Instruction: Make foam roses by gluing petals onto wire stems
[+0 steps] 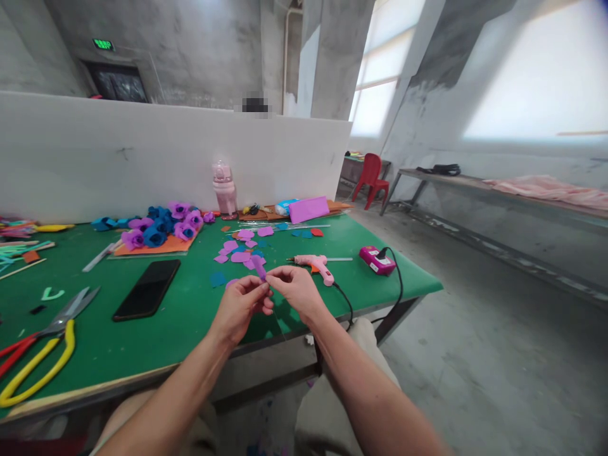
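Between my fingertips is a rolled piece of purple paper (259, 267), held upright above the green table. My left hand (244, 301) pinches its lower end from the left. From the other side my right hand (295, 288) pinches the same end, thumb and forefinger together. A thin strand seems to hang below the fingers; its kind is unclear. Just beyond my hands lie loose purple paper petals (240, 257) and a few blue paper pieces (218, 279). To the right of my right hand rests a pink glue gun (317, 265) with a clear glue stick in its back.
Finished purple and blue paper flowers (164, 227) lie on an orange sheet. A black phone (147, 290) and red-and-yellow scissors (59, 329) are at the left. A pink bottle (224, 190) stands by the white partition (156, 152). The glue gun's cord runs near a magenta power box (377, 259).
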Motion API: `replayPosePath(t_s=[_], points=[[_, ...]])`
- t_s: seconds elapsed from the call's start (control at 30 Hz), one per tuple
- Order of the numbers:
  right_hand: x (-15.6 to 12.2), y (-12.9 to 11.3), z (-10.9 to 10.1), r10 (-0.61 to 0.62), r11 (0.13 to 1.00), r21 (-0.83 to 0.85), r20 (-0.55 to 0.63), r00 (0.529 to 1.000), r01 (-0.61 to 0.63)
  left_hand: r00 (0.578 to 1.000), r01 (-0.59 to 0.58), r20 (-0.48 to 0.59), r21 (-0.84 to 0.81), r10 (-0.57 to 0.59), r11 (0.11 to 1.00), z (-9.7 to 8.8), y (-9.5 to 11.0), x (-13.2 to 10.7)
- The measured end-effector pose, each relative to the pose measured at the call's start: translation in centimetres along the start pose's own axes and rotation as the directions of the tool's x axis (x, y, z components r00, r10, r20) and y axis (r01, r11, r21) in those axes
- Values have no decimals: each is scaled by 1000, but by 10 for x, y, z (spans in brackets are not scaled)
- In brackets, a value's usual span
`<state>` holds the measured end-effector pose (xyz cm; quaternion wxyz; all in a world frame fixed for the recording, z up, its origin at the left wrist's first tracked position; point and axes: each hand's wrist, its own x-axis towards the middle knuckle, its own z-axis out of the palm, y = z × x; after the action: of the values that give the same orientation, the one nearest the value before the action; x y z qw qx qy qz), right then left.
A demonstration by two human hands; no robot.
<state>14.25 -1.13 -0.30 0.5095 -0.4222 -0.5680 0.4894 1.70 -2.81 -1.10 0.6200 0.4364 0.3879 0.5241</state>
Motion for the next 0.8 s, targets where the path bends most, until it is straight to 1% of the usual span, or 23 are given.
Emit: replayPosePath(t_s=[0.1, 0.13, 0.2, 0.23, 0.3, 0.37, 0.4, 0.47, 0.5, 0.57, 0.7, 0.8], points=[[2, -1, -2, 7, 1000, -23, 2, 1000, -7, 1000, 23, -5, -16, -23, 1000, -2, -1, 0], [3, -2, -5, 0, 1000, -29, -9, 1000, -1, 1000, 29, -7, -22, -29, 999, -3, -1, 0], [7, -4, -19, -34, 998, -50, -80, 996, 30, 999, 35, -13, -30, -35, 999, -4, 0, 0], [10, -5, -30, -53, 997, -71, -142, 988, 43, 999, 37, -17, -32, -38, 999, -4, 0, 0], [16, -4, -57, -78, 991, -130, -284, 956, 42, 999, 42, -25, -41, -43, 998, -6, 2, 0], [21, 0, -87, -80, 981, -196, -421, 904, -5, 998, 49, -30, -51, -51, 998, -8, 2, 0], [23, 3, -101, -87, 975, -222, -458, 885, -19, 998, 54, -31, -53, -55, 997, -9, 3, 0], [26, 12, -123, -57, 977, -207, -482, 874, -51, 998, 59, -27, -55, -60, 997, -11, 3, 0], [27, 17, -130, -41, 979, -193, -485, 873, -61, 998, 59, -25, -56, -61, 997, -12, 3, 0], [28, 25, -139, -10, 985, -154, -485, 874, -75, 998, 58, -26, -59, -59, 997, -13, 4, 0], [26, 30, -142, 41, 992, -87, -451, 891, -90, 998, 51, -36, -62, -53, 997, -12, 5, 0], [20, 25, -137, 49, 996, -48, -374, 926, -72, 998, 53, -34, -54, -55, 997, -12, 4, 1]])
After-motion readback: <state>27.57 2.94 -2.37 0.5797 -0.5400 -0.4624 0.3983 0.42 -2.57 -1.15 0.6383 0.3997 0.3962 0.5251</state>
